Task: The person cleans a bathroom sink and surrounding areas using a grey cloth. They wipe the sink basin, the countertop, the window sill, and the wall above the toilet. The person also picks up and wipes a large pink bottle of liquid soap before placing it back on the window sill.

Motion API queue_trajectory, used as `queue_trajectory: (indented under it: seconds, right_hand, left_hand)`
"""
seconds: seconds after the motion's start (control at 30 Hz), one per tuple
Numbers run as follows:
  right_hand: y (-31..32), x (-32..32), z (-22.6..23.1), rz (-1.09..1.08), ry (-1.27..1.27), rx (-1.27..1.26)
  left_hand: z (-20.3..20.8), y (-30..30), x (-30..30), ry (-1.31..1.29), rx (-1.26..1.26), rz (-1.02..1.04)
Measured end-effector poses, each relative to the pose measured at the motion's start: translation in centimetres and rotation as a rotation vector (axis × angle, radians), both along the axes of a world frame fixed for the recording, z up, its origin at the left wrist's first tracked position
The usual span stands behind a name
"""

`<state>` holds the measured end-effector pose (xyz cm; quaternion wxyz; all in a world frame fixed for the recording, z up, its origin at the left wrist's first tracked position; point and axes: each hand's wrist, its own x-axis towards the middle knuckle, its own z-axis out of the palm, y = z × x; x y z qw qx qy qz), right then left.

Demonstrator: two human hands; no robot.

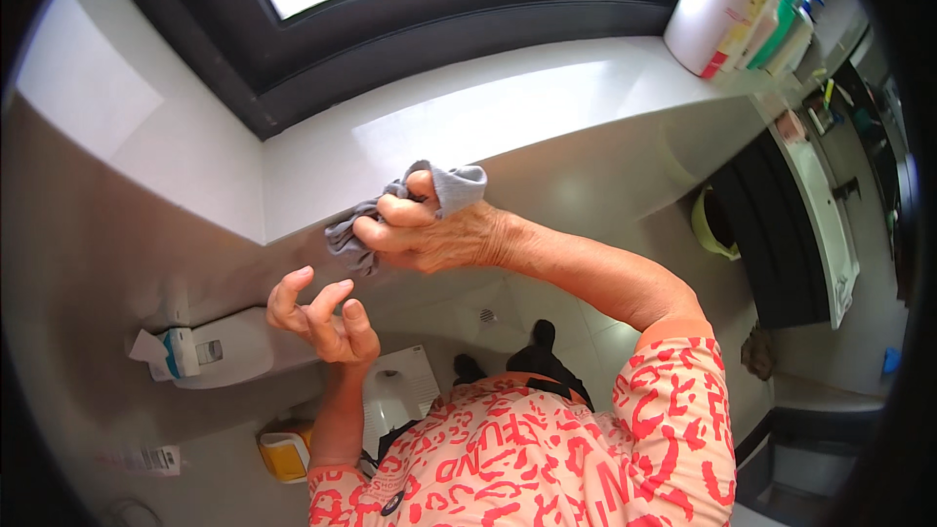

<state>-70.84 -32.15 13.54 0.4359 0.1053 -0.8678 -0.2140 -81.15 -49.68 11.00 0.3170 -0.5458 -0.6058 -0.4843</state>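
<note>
A crumpled grey cloth [459,187] is bunched in my right hand [429,231], whose fingers curl around it. This hand is in front of the white windowsill's [410,132] near edge; whether the cloth touches the sill I cannot tell. Lower and to the left, my left hand [327,317] is raised with bent fingers spread apart and nothing in it. Behind that hand a pale toilet cistern [239,346] is fixed near the wall, with a tissue pack [183,351] on it.
A large white bottle [717,10] with several pump bottles [781,24] stands at the sill's right end. The dark window frame [468,15] runs along the back. At right are a dark cabinet [766,234] and a green bucket [711,224]. A squat toilet [400,385] lies below.
</note>
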Motion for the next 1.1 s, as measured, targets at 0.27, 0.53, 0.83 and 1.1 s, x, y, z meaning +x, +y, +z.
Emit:
queue_trajectory:
  seconds: [0.27,0.53,0.83,1.1]
  right_hand:
    - [3.9,5.4,-1.1,-0.087,0.077,-0.039]
    - [8.4,11.5,-1.2,-0.184,0.210,-0.146]
    - [14.9,21.5,0.1,-0.306,0.213,-0.409]
    - [21.5,31.6,0.6,-0.528,0.240,-0.521]
  left_hand:
    - [0.4,2.3,2.3,0.034,-0.080,-0.071]
    - [2.3,6.4,6.1,0.067,-0.118,-0.233]
    - [6.6,16.3,14.4,-0.041,-0.131,-0.457]
    - [11.0,30.2,23.6,-0.444,-0.092,-0.568]
